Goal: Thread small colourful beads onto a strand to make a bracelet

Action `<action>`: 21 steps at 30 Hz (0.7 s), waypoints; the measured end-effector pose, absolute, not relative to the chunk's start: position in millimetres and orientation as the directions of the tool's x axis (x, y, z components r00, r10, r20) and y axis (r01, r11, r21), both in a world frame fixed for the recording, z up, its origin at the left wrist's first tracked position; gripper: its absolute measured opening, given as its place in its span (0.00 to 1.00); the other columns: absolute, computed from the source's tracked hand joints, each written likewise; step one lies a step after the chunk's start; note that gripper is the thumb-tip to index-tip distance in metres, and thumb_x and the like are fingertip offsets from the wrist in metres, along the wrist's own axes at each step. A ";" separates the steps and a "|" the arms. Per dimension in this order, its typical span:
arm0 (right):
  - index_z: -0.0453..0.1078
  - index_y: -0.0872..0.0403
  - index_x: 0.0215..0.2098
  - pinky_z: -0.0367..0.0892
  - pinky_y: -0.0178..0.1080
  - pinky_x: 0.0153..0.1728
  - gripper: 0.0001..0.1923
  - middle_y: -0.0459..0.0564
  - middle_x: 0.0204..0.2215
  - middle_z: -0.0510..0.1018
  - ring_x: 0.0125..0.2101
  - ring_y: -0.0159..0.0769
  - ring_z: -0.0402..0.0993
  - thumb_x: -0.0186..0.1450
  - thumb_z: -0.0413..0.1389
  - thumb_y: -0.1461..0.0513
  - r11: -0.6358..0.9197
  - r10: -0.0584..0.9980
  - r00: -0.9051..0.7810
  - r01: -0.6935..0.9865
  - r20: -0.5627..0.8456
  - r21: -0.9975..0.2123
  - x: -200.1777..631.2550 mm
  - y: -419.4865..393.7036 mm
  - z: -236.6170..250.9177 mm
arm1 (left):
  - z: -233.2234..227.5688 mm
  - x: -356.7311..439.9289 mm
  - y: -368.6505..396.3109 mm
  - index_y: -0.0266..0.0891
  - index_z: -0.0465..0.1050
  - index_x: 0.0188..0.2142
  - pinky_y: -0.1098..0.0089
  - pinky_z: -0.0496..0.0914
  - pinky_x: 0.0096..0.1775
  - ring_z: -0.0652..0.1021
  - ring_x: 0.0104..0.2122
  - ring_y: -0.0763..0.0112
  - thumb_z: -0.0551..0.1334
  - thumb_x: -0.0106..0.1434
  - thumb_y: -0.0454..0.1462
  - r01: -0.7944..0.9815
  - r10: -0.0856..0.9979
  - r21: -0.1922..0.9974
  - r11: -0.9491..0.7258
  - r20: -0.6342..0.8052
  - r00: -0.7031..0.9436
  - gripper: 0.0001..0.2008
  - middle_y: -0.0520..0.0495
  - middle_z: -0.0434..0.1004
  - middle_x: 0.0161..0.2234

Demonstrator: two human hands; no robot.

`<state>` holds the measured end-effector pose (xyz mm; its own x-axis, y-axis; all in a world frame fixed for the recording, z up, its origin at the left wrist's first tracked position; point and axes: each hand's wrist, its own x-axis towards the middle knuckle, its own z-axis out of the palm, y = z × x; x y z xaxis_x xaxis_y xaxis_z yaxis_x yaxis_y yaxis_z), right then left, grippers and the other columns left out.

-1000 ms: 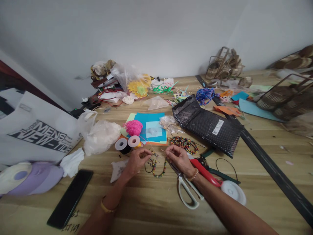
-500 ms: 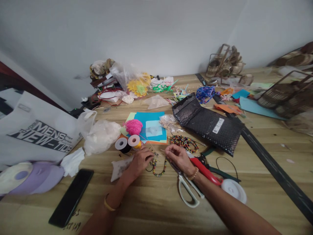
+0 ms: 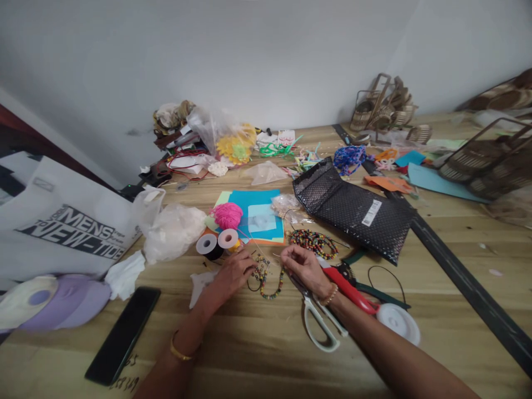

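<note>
My left hand (image 3: pixel 233 272) rests low on the wooden table (image 3: pixel 257 343), fingertips down among small loose beads (image 3: pixel 261 265) beside a partly strung string of coloured beads (image 3: pixel 271 287). My right hand (image 3: pixel 305 266) is pinched shut on a thin thread end that leads to that string. A heap of strung multicoloured beads (image 3: pixel 312 243) lies just beyond my right hand. White-handled scissors (image 3: pixel 318 324) lie under my right wrist.
Two thread spools (image 3: pixel 216 244) and a pink yarn ball (image 3: pixel 226 215) sit by blue paper sheets (image 3: pixel 257 213). A black mailer bag (image 3: pixel 353 213), red-handled pliers (image 3: pixel 347 288), a white reel (image 3: pixel 398 324), a black phone (image 3: pixel 123 333) and plastic bags (image 3: pixel 172 230) surround the hands.
My left hand has dropped from a raised pinch near the thread down to the table among the loose beads. My right hand has stayed almost still.
</note>
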<state>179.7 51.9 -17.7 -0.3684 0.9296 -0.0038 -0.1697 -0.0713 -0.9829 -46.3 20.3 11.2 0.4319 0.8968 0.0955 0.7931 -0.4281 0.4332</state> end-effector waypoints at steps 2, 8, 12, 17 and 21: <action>0.68 0.56 0.28 0.54 0.31 0.21 0.18 0.41 0.18 0.66 0.18 0.25 0.57 0.58 0.62 0.50 -0.070 0.929 -0.371 -0.173 -0.001 -0.983 179.8 52.1 -18.5 | 11.6 -45.7 20.3 0.37 0.77 0.34 0.66 0.69 0.42 0.75 0.38 0.64 0.57 0.65 0.30 0.798 0.899 0.430 -0.422 0.085 0.430 0.10 0.45 0.75 0.35; 0.68 0.56 0.28 0.54 0.31 0.20 0.18 0.40 0.18 0.65 0.18 0.25 0.56 0.57 0.62 0.49 -0.081 0.926 -0.376 -0.156 -0.017 -0.984 179.6 52.3 -17.0 | 17.7 -45.8 19.1 0.37 0.76 0.32 0.66 0.68 0.42 0.74 0.37 0.64 0.57 0.65 0.30 0.825 0.908 0.410 -0.390 0.022 0.418 0.10 0.45 0.75 0.34; 0.67 0.55 0.28 0.54 0.31 0.20 0.18 0.41 0.18 0.65 0.18 0.26 0.56 0.57 0.62 0.49 -0.075 0.929 -0.371 -0.153 -0.013 -0.985 179.4 52.5 -16.8 | 19.9 -50.2 17.8 0.37 0.76 0.32 0.66 0.67 0.42 0.75 0.37 0.63 0.57 0.65 0.31 0.849 0.907 0.359 -0.389 -0.013 0.421 0.09 0.45 0.76 0.34; 0.67 0.55 0.27 0.53 0.31 0.20 0.18 0.41 0.18 0.65 0.18 0.26 0.56 0.57 0.62 0.49 -0.077 0.929 -0.370 -0.151 -0.016 -0.985 179.4 52.8 -17.5 | 21.6 -55.4 18.4 0.38 0.76 0.33 0.65 0.68 0.43 0.76 0.38 0.63 0.58 0.65 0.32 0.869 0.919 0.330 -0.370 -0.008 0.394 0.08 0.46 0.77 0.34; 0.68 0.56 0.28 0.53 0.31 0.20 0.19 0.41 0.18 0.65 0.19 0.26 0.57 0.57 0.62 0.49 -0.077 0.929 -0.371 -0.152 -0.015 -0.985 179.3 52.8 -17.0 | 20.0 -53.1 19.4 0.38 0.77 0.36 0.65 0.68 0.43 0.76 0.38 0.64 0.57 0.67 0.34 0.884 0.939 0.324 -0.337 0.047 0.340 0.09 0.46 0.77 0.34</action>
